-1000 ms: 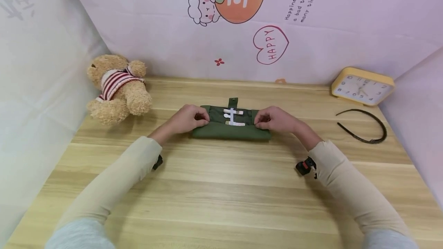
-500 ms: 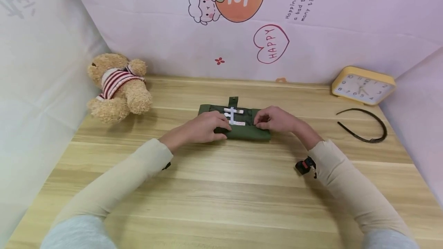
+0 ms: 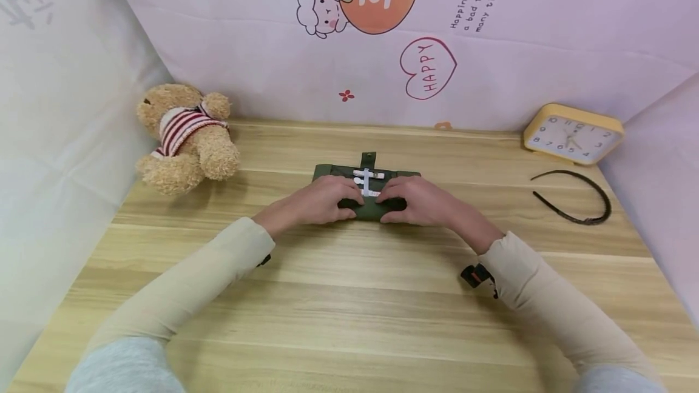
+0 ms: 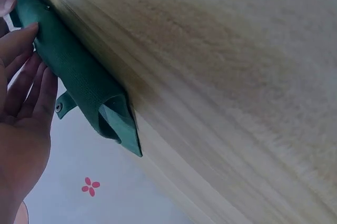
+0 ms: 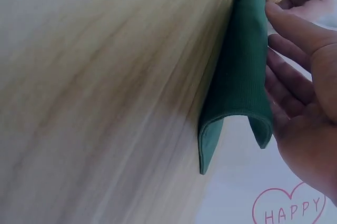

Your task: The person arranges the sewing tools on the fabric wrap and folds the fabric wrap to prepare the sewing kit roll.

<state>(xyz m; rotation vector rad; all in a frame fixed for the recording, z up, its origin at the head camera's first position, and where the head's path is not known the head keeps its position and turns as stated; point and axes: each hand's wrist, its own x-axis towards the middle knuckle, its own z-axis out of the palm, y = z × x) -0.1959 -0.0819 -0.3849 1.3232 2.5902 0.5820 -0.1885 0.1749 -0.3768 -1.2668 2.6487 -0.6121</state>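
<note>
A dark green fabric roll-up pouch [image 3: 368, 211] lies on the table, its near side folded over into a tube that shows in the left wrist view as a rolled pouch [image 4: 79, 71]. Several small white tools [image 3: 374, 175] sit under a pale strap on its inner face. A snap tab [image 3: 368, 160] sticks out at the far edge. My left hand [image 3: 329, 200] grips the rolled edge left of centre, thumb on the near side and fingers over the top. Close beside it, my right hand [image 3: 417, 202] holds the same edge likewise. Both hands hide parts of the roll.
A teddy bear [image 3: 191, 138] in a striped top lies at the back left. On the right are a yellow clock [image 3: 573, 135] and a black headband [image 3: 603, 202]. A printed cloth wall [image 3: 262, 65] rises behind the wooden table [image 3: 349, 308].
First my left hand left the pouch's left side and moved in to the middle of the fold. Then my right hand slid inward from the right side. The pouch has hardly shifted.
</note>
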